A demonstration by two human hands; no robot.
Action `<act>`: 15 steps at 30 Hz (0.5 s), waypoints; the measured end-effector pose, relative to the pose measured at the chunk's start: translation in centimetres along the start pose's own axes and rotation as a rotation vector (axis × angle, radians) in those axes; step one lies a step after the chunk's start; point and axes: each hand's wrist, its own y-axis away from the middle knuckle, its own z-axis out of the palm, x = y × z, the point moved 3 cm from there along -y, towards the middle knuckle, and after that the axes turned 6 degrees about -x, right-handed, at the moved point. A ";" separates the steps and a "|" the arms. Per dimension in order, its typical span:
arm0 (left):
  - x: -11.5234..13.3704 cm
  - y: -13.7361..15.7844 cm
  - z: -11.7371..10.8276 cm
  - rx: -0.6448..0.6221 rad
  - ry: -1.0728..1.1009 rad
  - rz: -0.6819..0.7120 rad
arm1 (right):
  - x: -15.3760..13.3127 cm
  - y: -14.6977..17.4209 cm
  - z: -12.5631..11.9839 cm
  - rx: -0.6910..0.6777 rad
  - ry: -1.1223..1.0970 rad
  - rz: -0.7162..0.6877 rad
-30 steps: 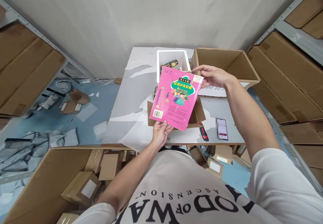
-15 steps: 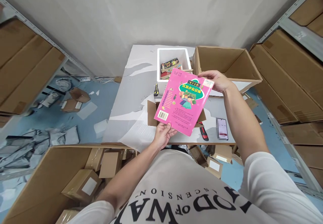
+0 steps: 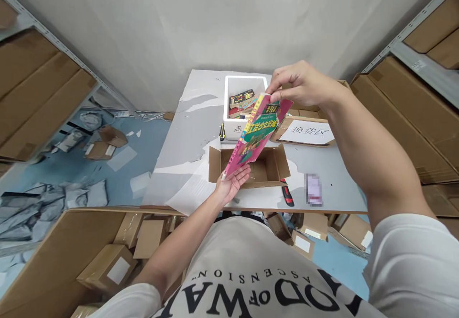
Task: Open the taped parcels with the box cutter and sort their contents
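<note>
In the head view, a pale grey wall [image 3: 179, 21] is rising behind a white-topped table [image 3: 193, 131], while shelved cartons [image 3: 43, 88] are flanking it on both sides. On the table a white foam box [image 3: 226, 100] is holding small books [image 3: 241, 99], and a larger cardboard box [image 3: 280, 130] is standing to its right, showing a handwritten sign [image 3: 308, 131].

Nearer the person, a pink book [image 3: 253, 138] is slanting above a small open cardboard box [image 3: 215, 165], its spine turning toward the left. The right hand [image 3: 301, 86] is pinching the upper end between thumb and fingertips, close to the spine corner, so that nearly all of the book is lying below and to the left of that grip. The left hand [image 3: 231, 184] is supporting the lower end with the palm facing up; the book is partly covering this hand, and whether its thumb is pressing cannot be told.

To the right of the small box, a red-and-black cutter [image 3: 287, 193] is lying near the table's front edge, and a pixelated phone [image 3: 313, 190] is resting beyond it.
</note>
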 end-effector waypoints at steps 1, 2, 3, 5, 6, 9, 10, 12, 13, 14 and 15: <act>0.1 0.0 0.0 -0.015 -0.019 0.011 | -0.2 -0.6 -0.1 -0.011 0.014 0.009; 0.2 -0.1 0.0 -0.026 -0.056 0.027 | -0.3 -1.2 -0.2 -0.013 0.020 0.019; 0.3 -0.1 0.0 -0.025 -0.105 0.053 | -0.5 -1.7 -0.3 -0.008 0.020 0.029; 0.5 -0.1 -0.1 0.011 -0.204 0.131 | -0.6 -2.6 -0.2 0.004 0.022 0.049; 0.5 -0.1 -0.1 0.031 -0.232 0.167 | -0.5 -3.0 0.1 0.000 0.032 0.062; -0.2 0.2 0.1 0.051 -0.188 0.172 | 1.2 -3.8 1.3 0.002 0.047 0.115; -0.7 0.5 0.1 0.050 -0.145 0.143 | 2.3 -4.0 1.7 0.017 0.036 0.138; -1.7 1.1 0.1 0.065 -0.061 0.085 | 4.9 -4.0 2.7 0.049 0.005 0.194; -2.2 1.4 0.0 0.081 -0.031 0.064 | 6.4 -3.8 3.3 0.051 -0.003 0.228; -2.6 1.7 -0.1 0.097 -0.011 0.049 | 7.9 -3.7 3.8 0.043 -0.006 0.262; -3.0 2.0 -0.2 0.110 0.000 0.037 | 9.2 -3.4 4.3 0.031 -0.008 0.293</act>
